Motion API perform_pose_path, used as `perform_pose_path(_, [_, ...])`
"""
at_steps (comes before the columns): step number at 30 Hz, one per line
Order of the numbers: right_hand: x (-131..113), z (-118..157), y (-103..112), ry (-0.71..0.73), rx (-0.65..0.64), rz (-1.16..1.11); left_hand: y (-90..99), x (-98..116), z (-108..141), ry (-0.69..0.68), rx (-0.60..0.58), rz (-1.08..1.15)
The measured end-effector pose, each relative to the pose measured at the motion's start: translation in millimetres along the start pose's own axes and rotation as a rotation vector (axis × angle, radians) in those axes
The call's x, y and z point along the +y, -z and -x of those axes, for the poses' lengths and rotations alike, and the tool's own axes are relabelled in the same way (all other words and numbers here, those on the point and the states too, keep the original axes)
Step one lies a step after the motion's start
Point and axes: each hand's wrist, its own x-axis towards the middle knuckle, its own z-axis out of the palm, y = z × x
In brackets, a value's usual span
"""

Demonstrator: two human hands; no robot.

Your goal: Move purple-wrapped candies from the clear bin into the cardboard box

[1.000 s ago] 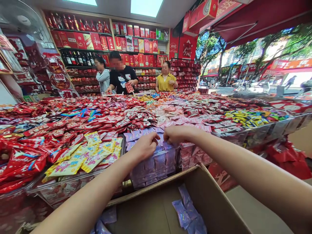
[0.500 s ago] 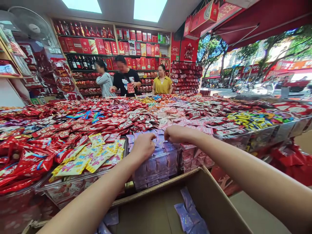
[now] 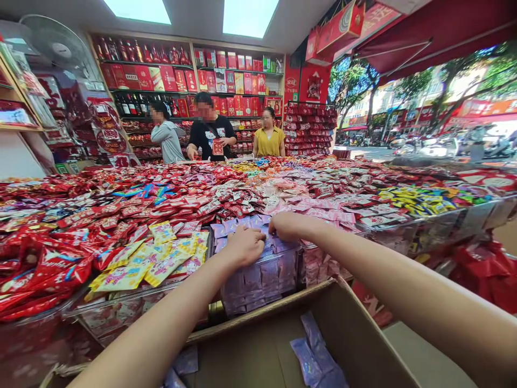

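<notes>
A clear plastic bin stands in front of me, filled with small purple wrapped packets. My left hand rests over the left part of the packets on top, its fingers bent toward the right. Close beside it, my right hand curls down onto the same packets. Its fingertips are mostly hidden, and I cannot see what either hand pinches. Below the bin sits an open cardboard box. Several similar purple packets lie inside it, with a few more at its left, partly behind my left forearm.
Yellow packets lie left of the bin, pink packets to its right. Heaps of red packets spread across the display. Three people stand behind it, one holding a red packet. Shelves of bottles and boxes line the back.
My left hand has shifted slightly right and its fingers reach closer to my right hand. The right hand has moved a little left and curls lower.
</notes>
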Motion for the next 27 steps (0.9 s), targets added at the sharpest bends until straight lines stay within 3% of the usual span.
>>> perform_pose_path(7, [-1.8, 27.6, 10.4, 0.057, 0.004, -0.046, -3.1, -1.2, 2.6, -0.056, 0.117, -0.035])
perform_pose_path(19, [2.2, 23.5, 0.5, 0.131, -0.029, 0.004, -3.8, -2.5, -1.8, -0.19, 0.084, -0.08])
perform_pose_path(27, [-10.8, 25.2, -0.1, 0.063, -0.047, 0.062, -6.4, -2.7, -1.0, -0.249, 0.16, -0.12])
